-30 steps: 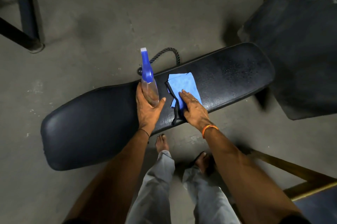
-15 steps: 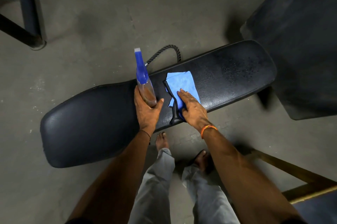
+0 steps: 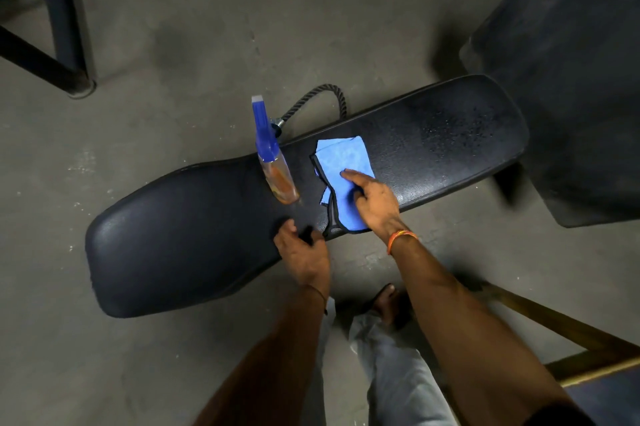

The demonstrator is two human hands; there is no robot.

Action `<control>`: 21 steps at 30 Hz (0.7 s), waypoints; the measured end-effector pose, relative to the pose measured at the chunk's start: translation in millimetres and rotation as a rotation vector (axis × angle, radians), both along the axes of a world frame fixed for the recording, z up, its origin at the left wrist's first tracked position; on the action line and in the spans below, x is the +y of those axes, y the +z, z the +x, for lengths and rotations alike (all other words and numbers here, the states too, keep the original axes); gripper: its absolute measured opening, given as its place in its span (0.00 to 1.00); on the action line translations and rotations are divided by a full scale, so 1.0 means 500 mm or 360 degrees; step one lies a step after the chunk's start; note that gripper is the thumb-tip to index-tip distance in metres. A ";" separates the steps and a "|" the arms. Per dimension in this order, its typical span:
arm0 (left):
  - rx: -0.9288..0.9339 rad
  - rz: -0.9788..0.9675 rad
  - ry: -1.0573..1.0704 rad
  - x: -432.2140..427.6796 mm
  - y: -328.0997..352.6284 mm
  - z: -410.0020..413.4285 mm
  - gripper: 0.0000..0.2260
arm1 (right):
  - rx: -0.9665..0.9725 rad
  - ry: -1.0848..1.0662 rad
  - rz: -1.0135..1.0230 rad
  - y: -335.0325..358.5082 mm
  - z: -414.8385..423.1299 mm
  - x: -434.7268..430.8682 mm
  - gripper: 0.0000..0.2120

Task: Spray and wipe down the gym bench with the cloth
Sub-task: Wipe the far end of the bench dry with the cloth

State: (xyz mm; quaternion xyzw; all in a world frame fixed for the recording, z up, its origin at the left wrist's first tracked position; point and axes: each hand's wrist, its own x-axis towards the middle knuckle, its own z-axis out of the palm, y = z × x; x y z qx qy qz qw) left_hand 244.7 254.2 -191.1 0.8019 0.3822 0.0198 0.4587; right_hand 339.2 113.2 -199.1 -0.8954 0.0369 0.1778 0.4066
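Our right hand [image 3: 375, 204] lies flat on the blue cloth [image 3: 344, 176], fingers spread and pressing it against the gym bench [image 3: 194, 235]; it grips nothing, only bears down. Our left hand [image 3: 304, 252] is empty, loosely curled and open at the near edge of the pad, apart from the spray bottle [image 3: 275, 166].

The cloth's near corner is hidden under the right palm, and a dark strap or seam runs along its left side; we cannot tell whether that belongs to the cloth or to the bench. The bench's frame and legs are hidden beneath the pad. Fine specks mark the pad's right part, though we cannot say whether they are droplets or worn texture.

The bottle stands on the pad near the far edge, just left of the cloth, its blue trigger head uppermost with the nozzle pointing away from us. The bench's long axis runs from lower left to upper right across the view.

Behind the bottle a black rope handle [image 3: 320, 100] loops on the concrete floor [image 3: 173, 44]. A dark metal frame [image 3: 59, 37] stands at upper left, a large dark padded block [image 3: 571, 79] crowds the bench's right end, and a wooden frame [image 3: 561, 328] cuts in at lower right. Our grey trouser legs [image 3: 398, 373] and a bare foot [image 3: 384, 301] show below the bench.
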 end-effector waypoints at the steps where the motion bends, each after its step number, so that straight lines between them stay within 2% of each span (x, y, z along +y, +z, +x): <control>1: 0.0004 0.0032 -0.0081 -0.012 0.003 -0.006 0.20 | -0.0095 0.0105 -0.0077 -0.003 0.003 -0.005 0.26; 3: 0.0024 0.0060 -0.0311 -0.031 0.010 -0.004 0.17 | -0.0308 0.0398 -0.0258 -0.020 0.008 -0.014 0.24; 6: 0.0067 0.0228 -0.0648 -0.041 0.003 0.020 0.19 | -0.0336 0.0578 -0.0325 -0.043 0.005 -0.029 0.25; 9: 0.0132 0.0398 -0.0823 -0.049 -0.009 0.056 0.19 | -0.0332 0.0416 -0.0191 -0.044 0.003 -0.046 0.27; 12: 0.0161 0.0414 -0.0883 -0.080 -0.008 0.109 0.21 | -0.0305 0.0159 -0.0079 -0.039 0.006 -0.072 0.29; 14: 0.0130 0.0327 -0.0927 -0.114 -0.006 0.141 0.23 | -0.0296 0.0034 -0.0052 -0.036 0.011 -0.097 0.29; 16: 0.0102 0.0177 -0.0975 -0.147 -0.003 0.166 0.21 | -0.0292 -0.0027 -0.0054 -0.027 0.016 -0.120 0.28; 19: 0.0114 -0.0044 -0.1114 -0.186 -0.002 0.199 0.22 | -0.0428 -0.0151 -0.0064 -0.013 0.019 -0.156 0.28; 21: 0.0097 -0.0085 -0.1271 -0.199 -0.006 0.219 0.24 | -0.0510 -0.0258 -0.0159 -0.009 0.021 -0.185 0.28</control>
